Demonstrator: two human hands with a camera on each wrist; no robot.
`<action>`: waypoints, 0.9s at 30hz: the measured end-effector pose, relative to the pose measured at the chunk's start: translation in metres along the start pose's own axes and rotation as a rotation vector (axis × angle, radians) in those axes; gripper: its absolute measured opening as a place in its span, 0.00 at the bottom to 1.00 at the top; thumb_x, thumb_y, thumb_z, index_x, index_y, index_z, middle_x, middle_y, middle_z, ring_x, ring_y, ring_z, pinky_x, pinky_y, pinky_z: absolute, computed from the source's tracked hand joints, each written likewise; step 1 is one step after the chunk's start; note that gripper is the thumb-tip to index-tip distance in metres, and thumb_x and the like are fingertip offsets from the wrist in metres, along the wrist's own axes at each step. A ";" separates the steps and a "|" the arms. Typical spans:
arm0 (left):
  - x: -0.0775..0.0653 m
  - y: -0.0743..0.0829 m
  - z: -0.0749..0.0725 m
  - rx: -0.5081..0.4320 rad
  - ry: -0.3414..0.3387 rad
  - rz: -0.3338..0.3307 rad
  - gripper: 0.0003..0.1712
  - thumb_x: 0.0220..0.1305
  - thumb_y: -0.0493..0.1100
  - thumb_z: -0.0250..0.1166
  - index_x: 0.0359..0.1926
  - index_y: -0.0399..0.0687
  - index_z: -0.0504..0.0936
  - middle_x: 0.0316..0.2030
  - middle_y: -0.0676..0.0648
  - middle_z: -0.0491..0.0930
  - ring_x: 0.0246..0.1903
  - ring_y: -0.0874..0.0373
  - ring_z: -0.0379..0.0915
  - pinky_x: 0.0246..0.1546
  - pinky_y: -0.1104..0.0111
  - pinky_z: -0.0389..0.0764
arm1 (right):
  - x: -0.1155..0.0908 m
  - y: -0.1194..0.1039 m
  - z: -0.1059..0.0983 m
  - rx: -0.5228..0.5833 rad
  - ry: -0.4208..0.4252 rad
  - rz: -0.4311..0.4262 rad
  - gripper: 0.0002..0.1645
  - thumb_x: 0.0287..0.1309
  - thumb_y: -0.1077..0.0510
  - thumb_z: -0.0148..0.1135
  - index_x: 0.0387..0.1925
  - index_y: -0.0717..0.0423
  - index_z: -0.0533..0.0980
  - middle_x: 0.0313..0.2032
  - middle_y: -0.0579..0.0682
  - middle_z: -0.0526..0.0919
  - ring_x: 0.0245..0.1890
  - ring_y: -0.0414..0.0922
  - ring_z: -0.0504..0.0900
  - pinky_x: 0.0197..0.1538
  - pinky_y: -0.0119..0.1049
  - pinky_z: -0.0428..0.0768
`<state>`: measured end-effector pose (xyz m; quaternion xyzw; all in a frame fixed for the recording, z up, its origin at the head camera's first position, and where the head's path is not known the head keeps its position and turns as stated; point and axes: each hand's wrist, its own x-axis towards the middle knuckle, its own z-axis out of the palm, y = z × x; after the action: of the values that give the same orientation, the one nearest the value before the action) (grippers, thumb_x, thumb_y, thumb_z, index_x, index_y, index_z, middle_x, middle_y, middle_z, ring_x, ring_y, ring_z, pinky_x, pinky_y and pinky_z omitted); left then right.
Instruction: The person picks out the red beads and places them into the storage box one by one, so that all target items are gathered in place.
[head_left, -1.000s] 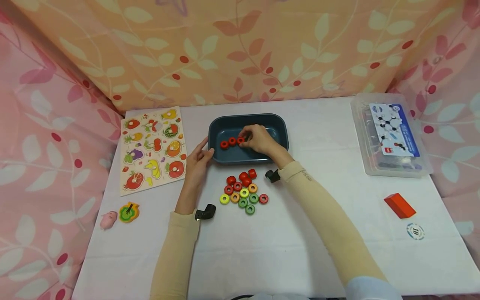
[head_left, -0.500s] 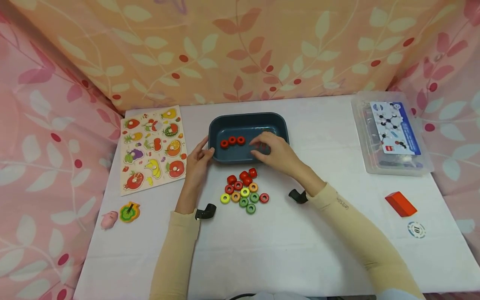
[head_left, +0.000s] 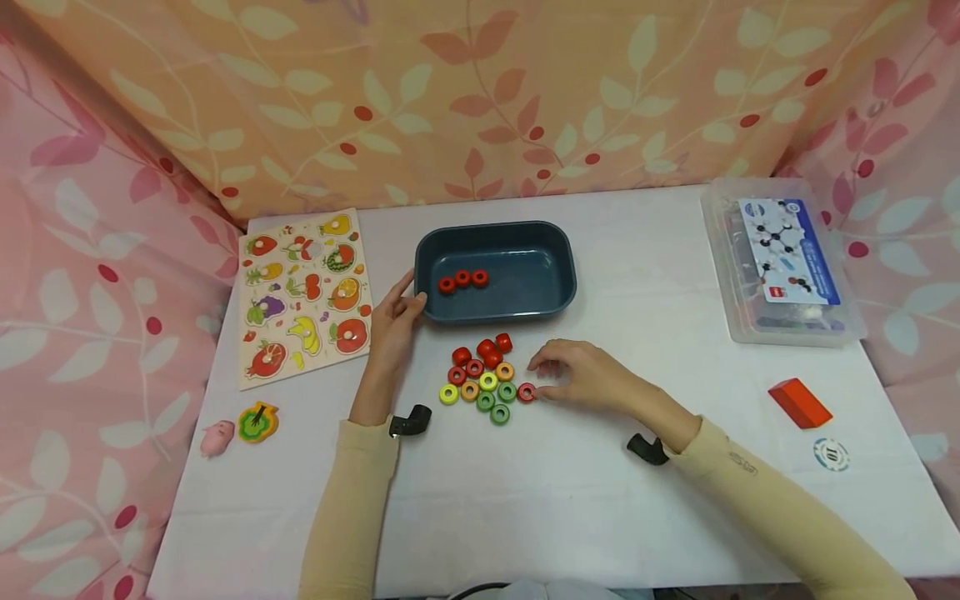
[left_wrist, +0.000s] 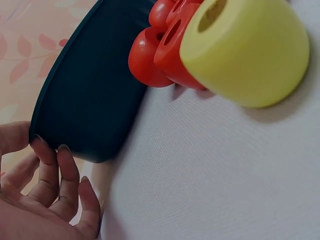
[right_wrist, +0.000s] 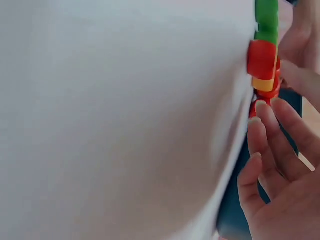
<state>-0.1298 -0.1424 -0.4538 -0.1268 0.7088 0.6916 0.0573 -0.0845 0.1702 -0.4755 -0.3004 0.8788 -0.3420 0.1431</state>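
Note:
My left hand (head_left: 393, 329) holds the near-left corner of a dark blue rectangular dish (head_left: 555, 310), its fingers (left_wrist: 47, 170) against the outer wall and its thumb at the rim. Inside the dish, toward the left, three red beads (head_left: 462, 277) stand in a short row. In front of it lies a cluster of drum-shaped beads with holes: red, yellow (head_left: 448, 394), orange and green (head_left: 499, 414). My right hand (head_left: 588, 375) is just right of this cluster, fingers apart from the thumb. Its thumb tip comes right up to the outermost red bead (head_left: 527, 392).
A wooden fruit puzzle board (head_left: 306, 296) lies left of the dish. Near the left edge are a pink pig figure (head_left: 217, 438) and a green-orange tree piece (head_left: 258, 422). At right are a clear plastic case (head_left: 780, 262), a red block (head_left: 800, 403) and a round chip (head_left: 832, 454).
My right hand has let go of a red bead in the dish and come out, moving toward me and rightward to the bead cluster. The left hand has stayed at the dish.

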 end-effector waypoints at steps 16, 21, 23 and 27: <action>-0.001 0.000 -0.002 -0.005 -0.003 0.010 0.29 0.72 0.43 0.61 0.72 0.56 0.70 0.44 0.32 0.78 0.46 0.53 0.72 0.57 0.65 0.72 | 0.002 0.002 0.013 -0.011 -0.088 -0.025 0.17 0.53 0.50 0.76 0.46 0.39 0.82 0.38 0.33 0.78 0.39 0.36 0.76 0.44 0.32 0.77; 0.000 -0.001 -0.002 -0.009 -0.005 0.016 0.29 0.72 0.42 0.61 0.72 0.56 0.70 0.41 0.35 0.78 0.46 0.52 0.72 0.58 0.62 0.72 | 0.008 -0.003 0.002 -0.017 -0.041 -0.034 0.16 0.53 0.52 0.76 0.45 0.42 0.82 0.36 0.35 0.80 0.37 0.37 0.77 0.41 0.32 0.77; 0.000 -0.002 -0.001 0.000 -0.004 0.017 0.29 0.72 0.43 0.61 0.72 0.56 0.69 0.41 0.35 0.79 0.46 0.51 0.72 0.58 0.63 0.73 | 0.012 -0.007 -0.006 -0.015 -0.004 -0.054 0.17 0.53 0.53 0.76 0.44 0.44 0.82 0.34 0.38 0.81 0.35 0.39 0.77 0.39 0.33 0.78; 0.001 -0.002 -0.001 0.016 -0.004 0.024 0.29 0.72 0.43 0.61 0.72 0.56 0.69 0.43 0.32 0.78 0.46 0.49 0.72 0.55 0.65 0.73 | 0.025 -0.013 -0.022 0.014 0.084 -0.119 0.18 0.52 0.57 0.77 0.46 0.48 0.82 0.33 0.44 0.83 0.33 0.41 0.78 0.35 0.39 0.80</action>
<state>-0.1297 -0.1436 -0.4561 -0.1163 0.7158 0.6866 0.0516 -0.1077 0.1580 -0.4516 -0.3364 0.8623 -0.3682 0.0878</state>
